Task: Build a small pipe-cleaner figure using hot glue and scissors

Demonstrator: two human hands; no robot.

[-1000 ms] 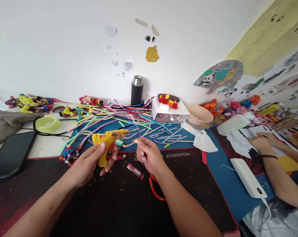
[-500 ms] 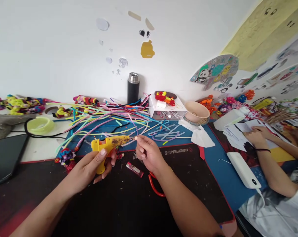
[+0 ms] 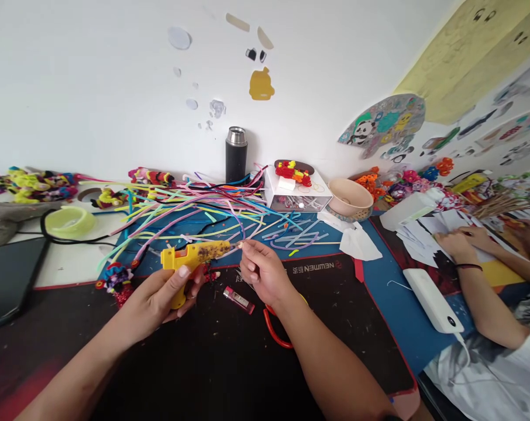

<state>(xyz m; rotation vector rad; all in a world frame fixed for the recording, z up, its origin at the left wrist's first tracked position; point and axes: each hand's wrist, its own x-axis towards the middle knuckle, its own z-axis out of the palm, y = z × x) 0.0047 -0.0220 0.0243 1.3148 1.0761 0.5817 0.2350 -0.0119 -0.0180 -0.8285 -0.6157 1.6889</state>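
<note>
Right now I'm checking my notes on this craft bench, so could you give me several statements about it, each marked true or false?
1. The left hand holds the yellow glue gun. True.
2. The right hand holds the lighter. False: the lighter lies on the black mat.
3. The nozzle points toward the right hand. True.
4. The black flask lies on its side. False: the flask stands upright.
</note>
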